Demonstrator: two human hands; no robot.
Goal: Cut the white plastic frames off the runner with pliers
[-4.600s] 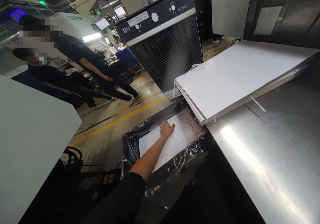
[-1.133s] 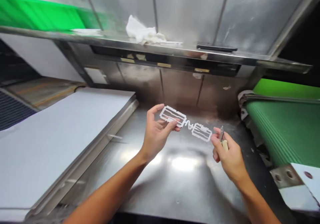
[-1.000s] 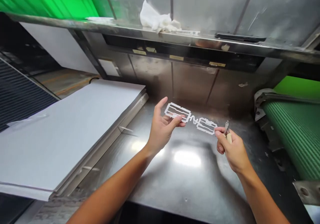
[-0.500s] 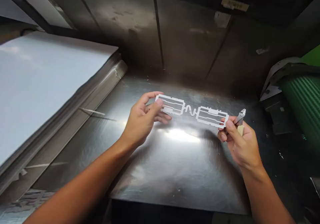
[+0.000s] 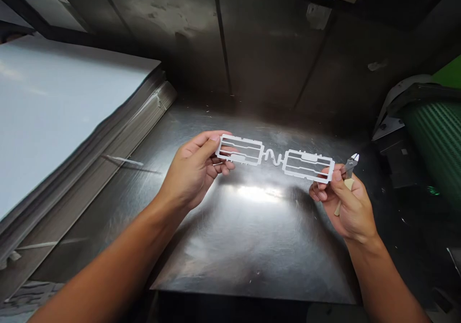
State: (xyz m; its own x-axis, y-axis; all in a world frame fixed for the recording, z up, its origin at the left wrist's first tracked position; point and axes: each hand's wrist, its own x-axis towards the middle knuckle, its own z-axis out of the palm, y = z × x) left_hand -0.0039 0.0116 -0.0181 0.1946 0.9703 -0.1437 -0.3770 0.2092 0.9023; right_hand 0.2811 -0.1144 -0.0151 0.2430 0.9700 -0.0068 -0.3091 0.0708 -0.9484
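Left hand (image 5: 201,167) pinching one end of a white plastic frame (image 5: 275,158) between thumb and curled fingers, right hand (image 5: 344,198) closed on its other end and on pale-handled cutters (image 5: 348,172) (tips up), the frame above a shiny metal table (image 5: 252,246).

So it's just one head cam, looking forward and down at the hands (image 5: 200,169) over the metal table (image 5: 252,256), pretty close.
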